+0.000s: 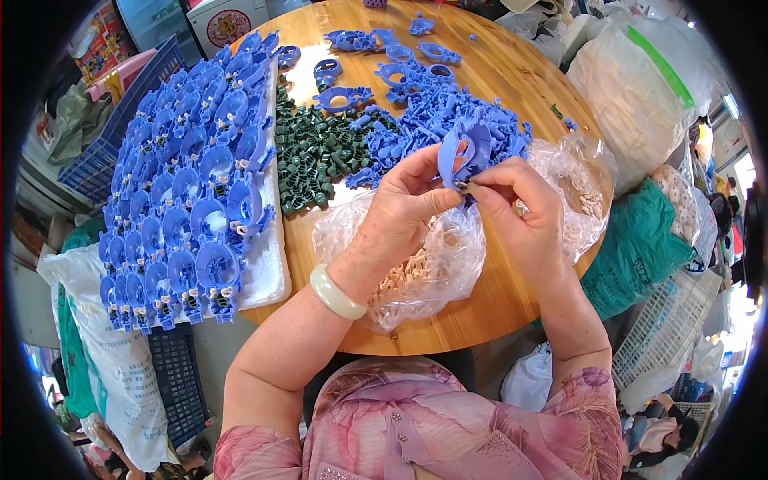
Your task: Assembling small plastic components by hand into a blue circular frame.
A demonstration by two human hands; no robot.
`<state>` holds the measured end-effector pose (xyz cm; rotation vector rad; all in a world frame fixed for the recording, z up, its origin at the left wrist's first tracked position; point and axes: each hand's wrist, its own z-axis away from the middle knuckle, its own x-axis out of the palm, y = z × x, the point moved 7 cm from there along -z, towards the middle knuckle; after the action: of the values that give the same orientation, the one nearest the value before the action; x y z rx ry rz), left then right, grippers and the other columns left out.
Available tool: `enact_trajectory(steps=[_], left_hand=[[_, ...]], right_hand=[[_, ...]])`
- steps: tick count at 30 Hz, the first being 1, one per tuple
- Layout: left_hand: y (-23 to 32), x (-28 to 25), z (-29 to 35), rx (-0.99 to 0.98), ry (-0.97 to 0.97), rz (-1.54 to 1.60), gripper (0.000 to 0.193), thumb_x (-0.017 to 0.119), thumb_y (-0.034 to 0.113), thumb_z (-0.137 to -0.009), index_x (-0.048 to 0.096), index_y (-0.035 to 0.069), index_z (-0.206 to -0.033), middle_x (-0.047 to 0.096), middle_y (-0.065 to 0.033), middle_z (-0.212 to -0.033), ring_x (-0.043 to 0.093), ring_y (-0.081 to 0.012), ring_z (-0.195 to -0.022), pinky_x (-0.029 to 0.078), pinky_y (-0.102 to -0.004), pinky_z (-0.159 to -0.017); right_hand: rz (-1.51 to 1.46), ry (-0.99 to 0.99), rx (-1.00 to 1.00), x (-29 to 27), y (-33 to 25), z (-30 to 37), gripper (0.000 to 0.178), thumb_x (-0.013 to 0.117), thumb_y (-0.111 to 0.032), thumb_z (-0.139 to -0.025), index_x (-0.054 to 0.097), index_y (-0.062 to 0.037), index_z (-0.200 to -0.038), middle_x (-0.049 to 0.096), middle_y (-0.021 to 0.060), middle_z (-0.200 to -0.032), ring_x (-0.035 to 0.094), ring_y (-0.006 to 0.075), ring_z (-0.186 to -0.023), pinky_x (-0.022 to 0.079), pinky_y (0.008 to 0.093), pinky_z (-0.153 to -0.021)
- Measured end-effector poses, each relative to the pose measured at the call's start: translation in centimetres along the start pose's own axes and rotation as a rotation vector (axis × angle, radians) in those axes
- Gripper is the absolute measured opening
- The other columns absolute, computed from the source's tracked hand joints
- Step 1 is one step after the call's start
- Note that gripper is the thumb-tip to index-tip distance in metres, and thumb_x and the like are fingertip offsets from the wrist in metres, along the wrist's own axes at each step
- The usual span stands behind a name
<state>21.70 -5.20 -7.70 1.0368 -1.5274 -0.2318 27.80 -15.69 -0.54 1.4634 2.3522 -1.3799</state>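
My left hand (404,196) is closed on a blue plastic ring-shaped part (474,138), holding it upright above the table. At its lower end, the thumb and fingers of my right hand (524,200) pinch together; a small dark and pale bit shows there, too small to name. Below my hands lies an open clear plastic bag (432,276) of small beige pieces. Just beyond are a heap of small blue plastic parts (460,120) and a heap of dark green plastic pieces (308,152).
On the left, a white foam board (268,280) bears rows of blue ring parts with small pieces attached. Loose blue ring parts (344,98) lie toward the round wooden table's (512,48) far side. Another clear bag (580,188) of beige pieces sits right. Crates and sacks surround the table.
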Motion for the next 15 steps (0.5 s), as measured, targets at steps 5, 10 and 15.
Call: enact_trajectory(steps=[5, 10, 15], left_hand=[[-0.5, -0.2, -0.2, -0.055, 0.04, 0.022, 0.048, 0.065, -0.007, -0.073, 0.053, 0.001, -0.119, 0.056, -0.0054, -0.116, 0.053, -0.0127, -0.103, 0.044, -0.0258, -0.088], [-0.3, -0.9, 0.0, -0.046, 0.094, -0.059, 0.048, 0.063, -0.008, -0.072, 0.055, 0.003, -0.118, 0.054, -0.005, -0.121, 0.05, -0.0134, -0.107, 0.042, -0.0268, -0.09], [-0.6, -0.9, 0.0, -0.092, 0.099, -0.082, 0.048, 0.063, -0.006, -0.074, 0.054, 0.004, -0.12, 0.055, -0.0055, -0.116, 0.05, -0.0124, -0.105, 0.042, -0.0257, -0.089]], right_hand=[[0.041, -0.045, 0.091, 0.2, 1.0, -0.2, 0.005, 0.064, -0.001, -0.079, 0.06, -0.0015, -0.082, 0.054, 0.0034, -0.073, 0.049, 0.0085, -0.058, 0.039, 0.0219, -0.051], [-0.142, -0.056, 0.335, 0.9, 2.5, 0.2, 0.007, 0.063, -0.007, -0.081, 0.059, -0.0013, -0.08, 0.056, 0.0014, -0.067, 0.049, 0.0052, -0.059, 0.04, 0.0222, -0.052], [-0.134, -0.076, 0.318, 0.4, 2.8, 0.7, 0.009, 0.063, -0.01, -0.082, 0.06, -0.0018, -0.084, 0.057, 0.0026, -0.067, 0.05, 0.0078, -0.059, 0.041, 0.0236, -0.054]])
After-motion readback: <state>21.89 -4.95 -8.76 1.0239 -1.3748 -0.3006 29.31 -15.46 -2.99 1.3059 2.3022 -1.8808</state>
